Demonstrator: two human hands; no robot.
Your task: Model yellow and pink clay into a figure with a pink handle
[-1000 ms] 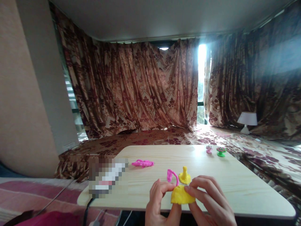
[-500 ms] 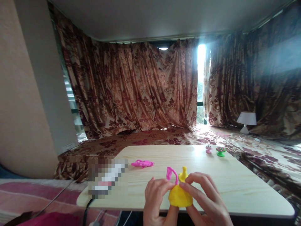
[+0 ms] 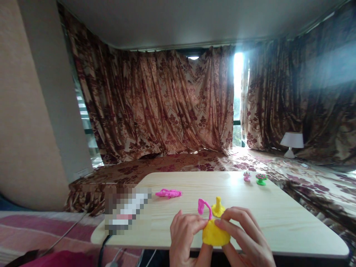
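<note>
Between my two hands, near the table's front edge, is a yellow dome-shaped piece of modelling clay. My left hand pinches its left side, fingers on top and thumb underneath. On the right side my right hand grips it the same way. A thin pink clay strip rises from behind the dome's top and curls over to a flat end on the left. Just beyond stands a yellow clay piece with a wide base and a narrow upright stem.
A pink clay lump lies on the pale wooden table. Small pink and green clay stands with dotted tops sit at the far right. A blurred-out object with a black cable is at the left edge. A white lamp stands behind.
Both hands and the yellow dome have shifted slightly right and down. The dome looks a little wider and flatter on top, and more of the yellow stemmed piece shows behind it.
</note>
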